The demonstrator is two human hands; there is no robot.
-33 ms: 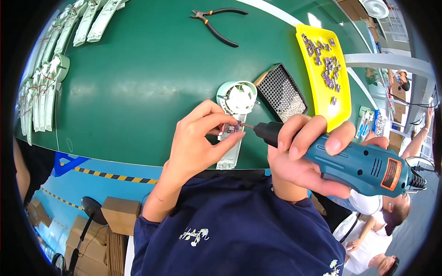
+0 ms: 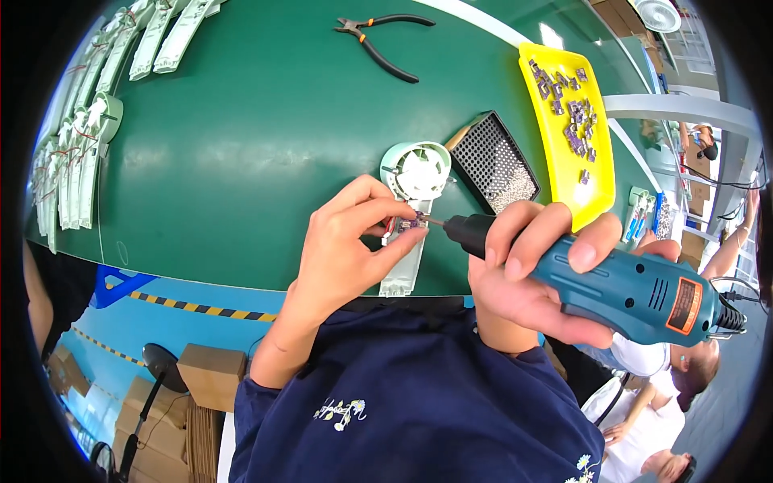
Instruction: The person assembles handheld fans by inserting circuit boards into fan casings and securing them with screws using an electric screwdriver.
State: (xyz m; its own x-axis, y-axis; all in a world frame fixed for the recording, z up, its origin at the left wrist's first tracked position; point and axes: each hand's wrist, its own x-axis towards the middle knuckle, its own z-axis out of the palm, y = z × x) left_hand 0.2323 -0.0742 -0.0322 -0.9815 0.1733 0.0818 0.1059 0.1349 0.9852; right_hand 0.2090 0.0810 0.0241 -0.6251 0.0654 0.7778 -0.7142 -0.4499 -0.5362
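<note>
I have the right hand [image 2: 535, 278] wrist-up, fingers wrapped firmly round a blue power screwdriver [image 2: 636, 294], its bit pointing left. My left hand [image 2: 342, 245] arches over, thumb and forefinger slightly apart at a small purple part [image 2: 415, 220]; I can't tell whether they grip it. It sits on the handle of a pale fan [image 2: 423, 171] on the green counter [image 2: 241, 161], just left of a black box [image 2: 487, 157].

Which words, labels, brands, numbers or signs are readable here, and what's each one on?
Orange-edged label on the teal power screwdriver in the right hand: print too small to read.
Script by the flowers on the navy shirt: too blurred to read.
I can make out no other text.
</note>
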